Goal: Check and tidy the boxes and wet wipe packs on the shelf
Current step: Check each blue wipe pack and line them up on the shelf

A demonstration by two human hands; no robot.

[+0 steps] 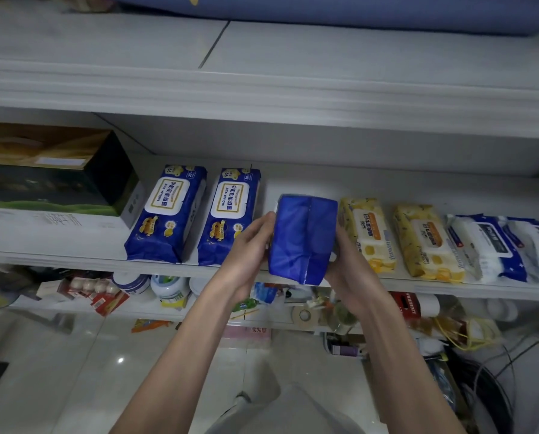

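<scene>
The glossy blue plastic wet wipe pack (302, 239) is held over the front edge of the white shelf board (324, 183). Its plain back faces the camera, with a seam running down its middle. Its long axis runs from the person toward the back of the shelf. The near end hangs past the shelf's front edge and the far end tips up and away.

The left hand (249, 249) clasps the pack's left long side, thumb lying along that edge. Its fingers go under the pack and cannot be seen. The right hand (346, 261) clasps the right long side, most of it hidden behind the pack. Both hands are closed on the pack, pressing it from either side.

Just left of the held pack, two more packs lie flat on the shelf, label up and parallel to it: the nearer blue pack with a white lid label (229, 217) and the farther blue pack with a white lid label (165, 214). Well left of these, a dark green and black cardboard box (52, 180) sits on a flat white box (42, 220).

Just right of the held pack lies a yellow lemon-print wipe pack (368, 233). Beside it are a second yellow wipe pack (425, 242) and then a white and dark blue wipe pack (487, 245). Below the held pack, a tan roll of tape (304, 315) lies among clutter on a lower shelf.
</scene>
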